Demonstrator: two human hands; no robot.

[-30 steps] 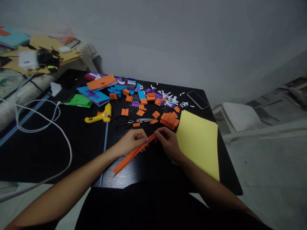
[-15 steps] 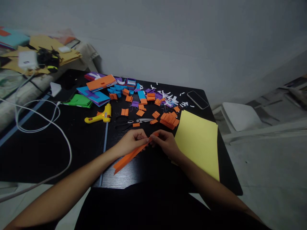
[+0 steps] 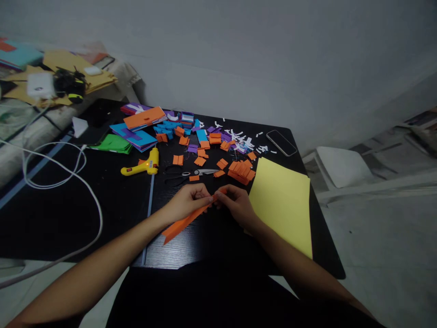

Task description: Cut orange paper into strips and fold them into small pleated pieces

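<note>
A long folded strip of orange paper (image 3: 182, 225) slants over the black table (image 3: 170, 255), its loose end pointing toward the near left. My left hand (image 3: 193, 199) pinches it with the thumb on top. At its upper end my right hand (image 3: 235, 202) grips the same strip between thumb and fingers, close beside the left thumb. Beyond my hands lie scissors (image 3: 201, 172) with dark handles and a small orange paper piece (image 3: 194, 178). A stack of folded orange pieces (image 3: 241, 171) sits past my right hand.
Yellow sheets (image 3: 283, 200) lie under and beside my right forearm. A yellow glue gun (image 3: 146, 164) rests at left, near green paper (image 3: 112, 144) and a white cable (image 3: 92, 193). Paper scraps (image 3: 241, 139) and a phone (image 3: 282, 142) are at the back. A white chair (image 3: 337, 166) stands right.
The loose end of the orange strip has lifted slightly. Both hands keep their grip at nearly the same spot.
</note>
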